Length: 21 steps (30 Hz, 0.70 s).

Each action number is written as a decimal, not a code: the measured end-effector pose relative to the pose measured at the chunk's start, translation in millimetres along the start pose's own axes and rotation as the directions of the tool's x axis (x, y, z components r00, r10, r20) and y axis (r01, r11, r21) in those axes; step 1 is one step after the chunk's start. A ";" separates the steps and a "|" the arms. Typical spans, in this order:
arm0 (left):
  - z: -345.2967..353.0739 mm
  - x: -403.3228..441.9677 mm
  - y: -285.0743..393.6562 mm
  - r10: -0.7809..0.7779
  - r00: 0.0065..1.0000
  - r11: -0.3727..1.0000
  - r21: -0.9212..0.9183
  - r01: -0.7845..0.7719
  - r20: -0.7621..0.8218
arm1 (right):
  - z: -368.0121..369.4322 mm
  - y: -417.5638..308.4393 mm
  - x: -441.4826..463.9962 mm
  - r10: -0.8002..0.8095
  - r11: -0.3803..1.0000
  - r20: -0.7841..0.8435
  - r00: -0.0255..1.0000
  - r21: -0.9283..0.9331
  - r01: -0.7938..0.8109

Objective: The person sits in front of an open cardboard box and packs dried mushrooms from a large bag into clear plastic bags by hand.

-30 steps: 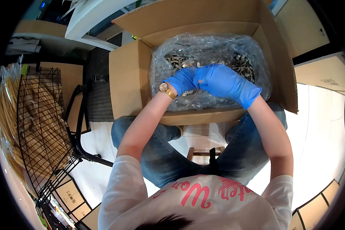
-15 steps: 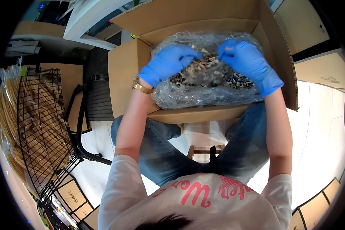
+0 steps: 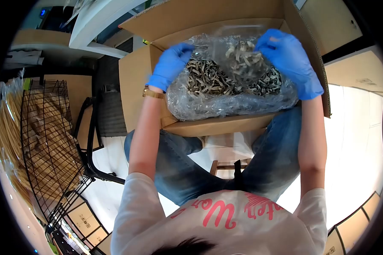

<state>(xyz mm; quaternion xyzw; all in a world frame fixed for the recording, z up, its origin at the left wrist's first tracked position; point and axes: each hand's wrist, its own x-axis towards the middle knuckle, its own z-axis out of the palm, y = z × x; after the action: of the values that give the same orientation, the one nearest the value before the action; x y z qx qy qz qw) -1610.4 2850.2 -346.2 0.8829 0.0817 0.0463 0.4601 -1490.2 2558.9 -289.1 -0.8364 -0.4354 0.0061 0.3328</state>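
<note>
An open cardboard box [image 3: 225, 125] holds a clear plastic liner [image 3: 225, 106] with grey-brown dried strips [image 3: 208, 78] inside. Over the right part of the strips is a small clear bag [image 3: 244, 63] with paler strips in it. My right hand [image 3: 287, 59], in a blue glove, is closed on the right side of this bag. On the left, my left hand [image 3: 170, 67], also gloved in blue, has its fingers curled together above the liner's left side. What its fingertips hold, if anything, cannot be made out.
A black wire basket [image 3: 51, 140] with long tan bundles in plastic stands at the left, beside a black cart frame [image 3: 89, 157]. My knees are below the box's near edge. More cartons [image 3: 357, 72] are at the right.
My hands were together over the box and have moved apart. The small bag, hidden at first behind my gloves, now shows by my right hand, higher and farther right than half a second ago.
</note>
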 end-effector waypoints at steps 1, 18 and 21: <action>6.2 1.0 -5.7 -0.087 0.986 0.976 0.211 0.055 0.143 | -2.1 -1.2 -1.8 0.006 1.000 -0.005 1.000 -0.003 -0.006; 211.5 29.7 -68.7 -0.123 0.951 0.828 0.557 -0.059 0.283 | -7.1 -2.9 8.1 -0.042 0.991 -0.491 0.870 0.087 0.097; 231.6 22.9 -62.4 -0.108 0.939 0.787 0.605 -0.119 0.326 | -8.7 0.0 7.0 0.020 0.974 -0.498 0.867 0.205 0.095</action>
<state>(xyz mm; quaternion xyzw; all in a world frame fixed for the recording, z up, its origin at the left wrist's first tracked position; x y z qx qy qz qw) -1557.9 2703.3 -529.7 0.9786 0.0083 -0.1363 0.1539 -1483.3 2559.2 -280.3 -0.7584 -0.3481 -0.1671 0.5252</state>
